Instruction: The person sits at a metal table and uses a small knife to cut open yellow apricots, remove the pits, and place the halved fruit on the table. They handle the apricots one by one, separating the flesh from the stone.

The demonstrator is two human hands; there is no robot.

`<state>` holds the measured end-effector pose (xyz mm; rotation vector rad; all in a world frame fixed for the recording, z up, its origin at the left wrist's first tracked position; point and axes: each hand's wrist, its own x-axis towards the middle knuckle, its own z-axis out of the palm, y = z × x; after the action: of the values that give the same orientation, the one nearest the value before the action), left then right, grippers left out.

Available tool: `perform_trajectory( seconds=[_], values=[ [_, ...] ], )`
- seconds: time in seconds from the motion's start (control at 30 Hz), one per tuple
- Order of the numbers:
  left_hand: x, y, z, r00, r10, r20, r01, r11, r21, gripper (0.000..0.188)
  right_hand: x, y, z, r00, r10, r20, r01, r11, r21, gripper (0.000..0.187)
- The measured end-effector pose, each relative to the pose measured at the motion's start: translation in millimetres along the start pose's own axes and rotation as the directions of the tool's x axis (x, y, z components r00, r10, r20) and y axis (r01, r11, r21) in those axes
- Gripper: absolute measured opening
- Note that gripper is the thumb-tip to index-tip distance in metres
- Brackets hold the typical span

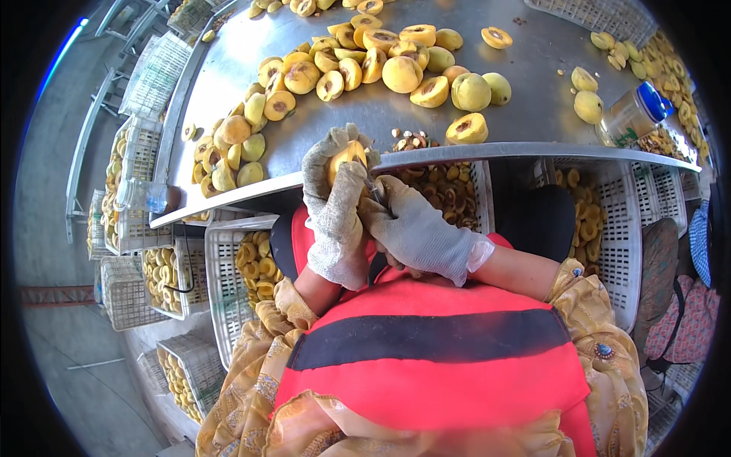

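At the near edge of the metal table (pixel 320 126), my gloved left hand (pixel 336 217) is closed around a yellow peach (pixel 347 158) with its cut side partly showing. My right hand (pixel 420 231), also gloved, grips a small metal tool (pixel 372 187) whose tip meets the peach. Fingers cover most of that tool, so its exact kind cannot be made out. Beyond my hands lies a curved heap of halved and whole peaches (pixel 350 70). One peach half (pixel 467 129) and a little pile of pits (pixel 411 141) rest by the edge.
White plastic crates of peach halves (pixel 259 263) stand under the table and at the left. Another crate (pixel 615 221) is at the right. A clear jar with a blue lid (pixel 636 113) sits on the table's right end. More peaches (pixel 678 84) lie beyond it.
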<state>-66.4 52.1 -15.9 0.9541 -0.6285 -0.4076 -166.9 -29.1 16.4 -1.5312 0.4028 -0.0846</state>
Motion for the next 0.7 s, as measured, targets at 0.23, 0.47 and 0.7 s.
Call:
perform_trajectory(
  seconds=[0.23,0.47,0.7],
  values=[
    [7,4,-4,0.997,-0.077,0.032,0.077,0.997,0.022,0.033,-6,-20,-12,0.938,0.265,0.224,-0.300,0.943,0.141,0.023],
    [5,11,11,0.980,-0.159,-0.121,0.173,0.977,0.122,0.031,14,20,-3,0.976,-0.201,-0.080,0.157,0.912,-0.378,0.030],
    [12,5,17,0.950,-0.212,-0.228,0.245,0.961,0.128,0.035,14,15,-4,0.995,-0.086,-0.056,0.063,0.943,-0.325,0.023]
  ],
)
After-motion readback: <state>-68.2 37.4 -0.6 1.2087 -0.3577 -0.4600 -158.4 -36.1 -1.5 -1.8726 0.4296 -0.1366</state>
